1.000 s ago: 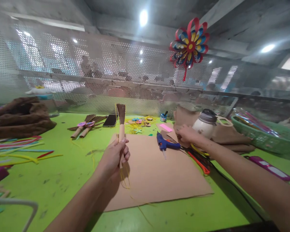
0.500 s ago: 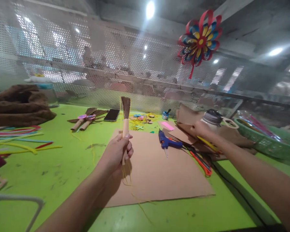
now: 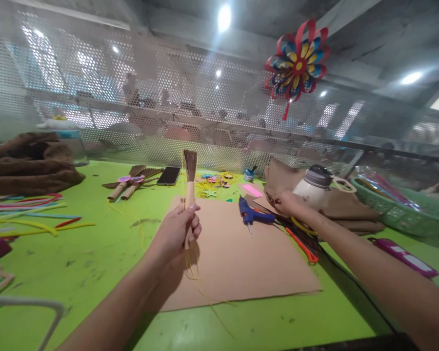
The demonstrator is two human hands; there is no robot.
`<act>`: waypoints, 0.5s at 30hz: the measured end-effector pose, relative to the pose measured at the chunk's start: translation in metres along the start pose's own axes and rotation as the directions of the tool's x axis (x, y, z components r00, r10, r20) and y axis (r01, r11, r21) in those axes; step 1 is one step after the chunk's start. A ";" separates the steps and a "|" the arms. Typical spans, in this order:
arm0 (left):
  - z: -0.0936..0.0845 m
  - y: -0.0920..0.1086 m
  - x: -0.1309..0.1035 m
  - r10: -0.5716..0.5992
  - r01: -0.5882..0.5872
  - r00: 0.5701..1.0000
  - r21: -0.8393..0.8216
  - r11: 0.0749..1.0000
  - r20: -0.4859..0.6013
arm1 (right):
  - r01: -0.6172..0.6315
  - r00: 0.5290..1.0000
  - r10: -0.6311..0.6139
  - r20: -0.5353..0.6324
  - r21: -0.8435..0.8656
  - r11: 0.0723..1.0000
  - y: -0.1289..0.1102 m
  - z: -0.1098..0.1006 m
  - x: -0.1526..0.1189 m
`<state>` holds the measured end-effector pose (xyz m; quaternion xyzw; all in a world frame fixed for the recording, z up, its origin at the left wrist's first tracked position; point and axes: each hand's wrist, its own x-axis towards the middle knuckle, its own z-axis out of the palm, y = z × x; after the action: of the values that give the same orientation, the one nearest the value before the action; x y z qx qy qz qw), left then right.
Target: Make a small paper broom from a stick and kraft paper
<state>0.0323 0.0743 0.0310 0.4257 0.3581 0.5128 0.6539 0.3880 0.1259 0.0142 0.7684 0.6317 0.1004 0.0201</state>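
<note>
1. Your left hand [image 3: 177, 226] wraps the handle of a small broom [image 3: 190, 189], its fingers curled round and the thumb pressed along the front.
2. That small broom stands nearly upright, bristles up, above the left part of a brown cardboard sheet [image 3: 237, 263] on the green table [image 3: 95, 282]; yellow strings [image 3: 193, 279] trail below it toward the near side.
3. Your right hand [image 3: 288, 202] is at the far right, fingers bent at the crumpled brown paper [image 3: 280, 174]; I cannot tell whether they pinch it.
4. A white bottle [image 3: 307, 192] with a grey lid stands just beyond that hand.
5. A blue glue gun [image 3: 258, 215] lies at the sheet's far right corner.
6. At the far left, two brown brooms [image 3: 131, 184] lie near a black phone [image 3: 168, 176].
</note>
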 end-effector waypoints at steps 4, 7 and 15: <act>0.001 0.001 0.000 -0.057 0.057 0.998 0.014 0.998 -0.008 | 0.076 0.996 -0.072 -0.050 0.080 0.994 -0.014 -0.009 -0.009; -0.001 0.005 0.001 -0.072 0.072 0.997 0.024 0.997 -0.003 | 0.158 0.984 -0.141 -0.112 0.162 0.974 -0.035 -0.027 -0.034; -0.012 0.029 -0.002 -0.028 0.025 0.998 0.066 0.998 0.047 | 0.795 0.596 -0.793 -0.128 0.229 0.562 -0.103 -0.067 -0.179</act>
<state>0.0103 0.0782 0.0535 0.4542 0.3644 0.4818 0.6548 0.2436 -0.0342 0.0401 0.3973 0.9167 0.0004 -0.0418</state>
